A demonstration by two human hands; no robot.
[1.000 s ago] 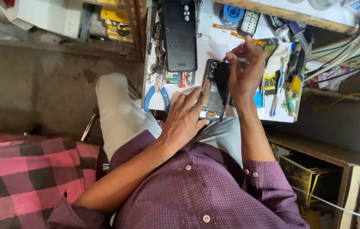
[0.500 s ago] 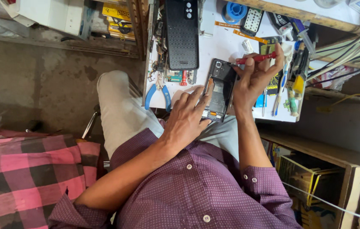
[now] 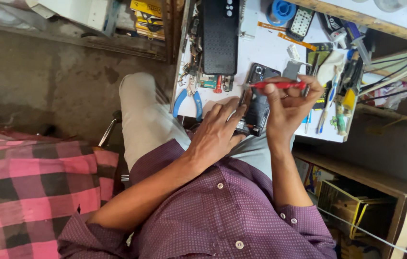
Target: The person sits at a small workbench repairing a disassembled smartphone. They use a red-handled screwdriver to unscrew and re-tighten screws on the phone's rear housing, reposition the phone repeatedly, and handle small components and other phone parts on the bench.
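Two hands are seen over a white bench (image 3: pixel 270 52) crowded with tools. Blue-handled pliers (image 3: pixel 187 101) are laid at its near left edge, and a long black device (image 3: pixel 219 36) is placed beyond them. The left hand (image 3: pixel 217 134) is pressed with spread fingers on the lower end of an opened dark phone (image 3: pixel 259 98) (its back is off). A red screwdriver (image 3: pixel 275 85) is pinched by the right hand (image 3: pixel 289 103), held across the phone's upper part, tip pointing left.
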